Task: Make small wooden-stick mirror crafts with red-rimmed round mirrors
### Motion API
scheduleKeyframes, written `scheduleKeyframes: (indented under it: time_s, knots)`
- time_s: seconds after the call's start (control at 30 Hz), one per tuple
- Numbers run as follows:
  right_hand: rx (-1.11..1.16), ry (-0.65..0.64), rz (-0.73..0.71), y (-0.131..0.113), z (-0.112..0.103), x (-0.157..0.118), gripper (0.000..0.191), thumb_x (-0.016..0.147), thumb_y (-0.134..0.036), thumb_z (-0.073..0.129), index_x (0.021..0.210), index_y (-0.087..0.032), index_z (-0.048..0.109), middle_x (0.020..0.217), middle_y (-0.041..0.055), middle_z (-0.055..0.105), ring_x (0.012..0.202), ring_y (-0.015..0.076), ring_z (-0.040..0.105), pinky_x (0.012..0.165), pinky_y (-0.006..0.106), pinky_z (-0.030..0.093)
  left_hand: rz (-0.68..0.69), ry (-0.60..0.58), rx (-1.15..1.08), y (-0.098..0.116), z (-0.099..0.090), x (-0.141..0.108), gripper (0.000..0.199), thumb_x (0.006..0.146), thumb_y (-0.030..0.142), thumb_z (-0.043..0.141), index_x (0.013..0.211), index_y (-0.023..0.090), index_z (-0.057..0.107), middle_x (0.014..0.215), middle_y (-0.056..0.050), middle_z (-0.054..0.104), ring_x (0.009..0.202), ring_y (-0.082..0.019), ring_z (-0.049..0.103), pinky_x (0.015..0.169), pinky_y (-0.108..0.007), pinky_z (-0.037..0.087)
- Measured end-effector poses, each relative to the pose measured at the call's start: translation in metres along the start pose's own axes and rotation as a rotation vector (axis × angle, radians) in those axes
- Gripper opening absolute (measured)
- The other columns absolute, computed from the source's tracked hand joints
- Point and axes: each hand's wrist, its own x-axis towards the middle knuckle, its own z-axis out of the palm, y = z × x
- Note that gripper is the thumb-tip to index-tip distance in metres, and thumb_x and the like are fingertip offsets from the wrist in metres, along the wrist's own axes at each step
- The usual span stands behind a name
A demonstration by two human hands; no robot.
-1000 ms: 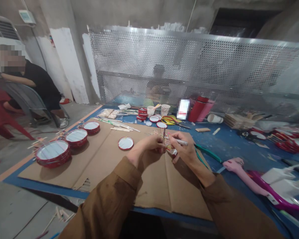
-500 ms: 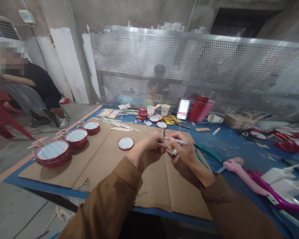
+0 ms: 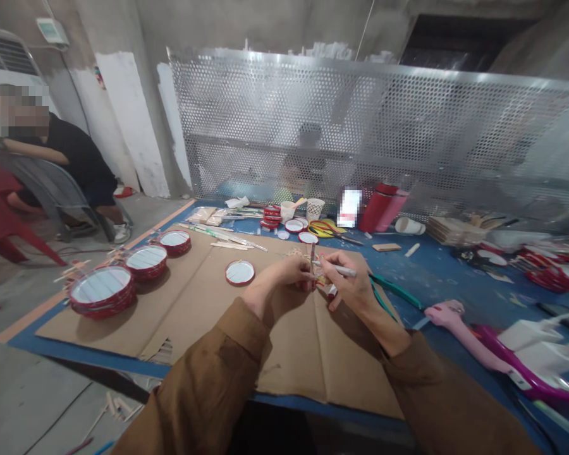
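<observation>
Above the brown cardboard (image 3: 284,354), my left hand (image 3: 289,273) is closed round a small red-rimmed piece (image 3: 312,253) that stands on edge. My right hand (image 3: 346,278) pinches a white pen-like tool (image 3: 345,272), its tip touching or very near that piece. A short red-and-white item (image 3: 332,292) shows under my right fingers. Left of my hands a red-rimmed disc (image 3: 239,272) lies flat on the cardboard. Three stacks of similar discs stand farther left, the nearest one (image 3: 102,291) being the largest.
Green-handled pliers (image 3: 396,291) and a pink tool (image 3: 469,335) lie on the right. Paper cups (image 3: 315,209), a lit phone (image 3: 349,207) and a red bottle (image 3: 378,208) stand along the back by a perforated metal screen (image 3: 265,120). A person (image 3: 76,151) sits at far left.
</observation>
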Motion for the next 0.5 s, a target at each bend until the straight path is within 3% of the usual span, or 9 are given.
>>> scheduleKeyframes:
  time_s: [0.27, 0.5]
  knots:
    - [-0.155, 0.197, -0.166, -0.015, -0.005, 0.001, 0.026, 0.084, -0.043, 0.053, 0.073, -0.02, 0.058, 0.06, -0.0002, 0.06, 0.048, 0.0127, 0.056, 0.039, 0.02, 0.042, 0.019, -0.004, 0.035, 0.002, 0.0, -0.001, 0.023, 0.082, 0.023, 0.054, 0.064, 0.011, 0.062, 0.055, -0.002, 0.058, 0.047, -0.01, 0.048, 0.052, -0.025, 0.039]
    - [-0.066, 0.084, -0.112, -0.009, -0.001, -0.001, 0.028, 0.086, -0.047, 0.053, 0.083, -0.019, 0.061, 0.061, -0.0012, 0.06, 0.041, 0.0122, 0.053, 0.03, 0.02, 0.037, 0.024, -0.002, 0.007, -0.005, -0.001, 0.002, 0.021, 0.08, 0.024, 0.055, 0.065, 0.012, 0.062, 0.053, -0.001, 0.058, 0.047, -0.009, 0.05, 0.05, -0.022, 0.039]
